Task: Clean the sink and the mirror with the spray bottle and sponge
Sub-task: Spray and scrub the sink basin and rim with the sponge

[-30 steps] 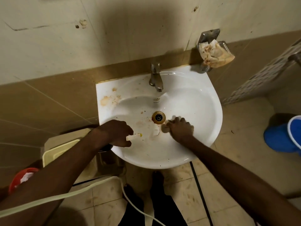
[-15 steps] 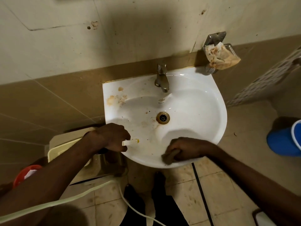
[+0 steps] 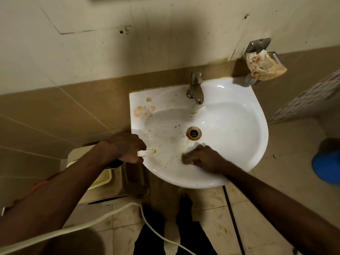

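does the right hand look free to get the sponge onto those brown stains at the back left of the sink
Probably yes. The right hand holds the sponge in the sink, and bare basin lies between it and the brown stains. The left hand with the spray bottle sits nearer the front rim.

No text, number or sign can be read anywhere in the head view. The only mark that looks like printing is a small grey maker's stamp on the sink, on the inner back wall of the basin just below the tap, and it is too small and blurred to make out any letters.
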`<state>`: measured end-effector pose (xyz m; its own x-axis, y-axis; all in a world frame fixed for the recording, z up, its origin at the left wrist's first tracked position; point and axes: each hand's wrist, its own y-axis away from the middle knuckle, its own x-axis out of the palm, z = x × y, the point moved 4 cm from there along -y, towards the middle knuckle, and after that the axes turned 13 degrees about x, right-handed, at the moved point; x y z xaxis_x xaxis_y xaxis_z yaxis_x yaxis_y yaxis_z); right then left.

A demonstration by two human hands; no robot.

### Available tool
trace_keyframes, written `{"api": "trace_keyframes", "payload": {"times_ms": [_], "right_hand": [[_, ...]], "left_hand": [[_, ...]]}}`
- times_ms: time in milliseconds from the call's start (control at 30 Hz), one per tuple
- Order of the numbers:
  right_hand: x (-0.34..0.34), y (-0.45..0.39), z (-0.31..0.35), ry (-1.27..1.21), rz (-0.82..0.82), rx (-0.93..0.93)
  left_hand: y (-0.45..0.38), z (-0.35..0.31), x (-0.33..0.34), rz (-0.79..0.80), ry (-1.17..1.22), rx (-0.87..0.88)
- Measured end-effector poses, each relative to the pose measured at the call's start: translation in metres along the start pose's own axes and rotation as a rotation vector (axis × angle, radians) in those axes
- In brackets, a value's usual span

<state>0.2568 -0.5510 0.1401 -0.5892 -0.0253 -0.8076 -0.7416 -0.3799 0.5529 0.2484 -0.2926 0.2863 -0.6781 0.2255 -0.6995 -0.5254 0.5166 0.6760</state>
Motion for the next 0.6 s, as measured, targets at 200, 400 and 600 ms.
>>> {"api": "trace_keyframes", "payload": {"times_ms": [200,400,600], "right_hand": [[-0.012,-0.010,0.023,-0.287,-0.029,-0.058],[-0.025,0.059,0.047,-0.411,0.243,-0.111],[-0.030,0.004,0.129,-0.690,0.000,-0.034]], "left_hand": [[0.000,0.013,0.000,0.054,-0.059,0.041],[0.001,0.025,0.000,0.056,-0.116,0.158],[0.004,0.030,0.000,0.099,-0.151,0.173]]}}
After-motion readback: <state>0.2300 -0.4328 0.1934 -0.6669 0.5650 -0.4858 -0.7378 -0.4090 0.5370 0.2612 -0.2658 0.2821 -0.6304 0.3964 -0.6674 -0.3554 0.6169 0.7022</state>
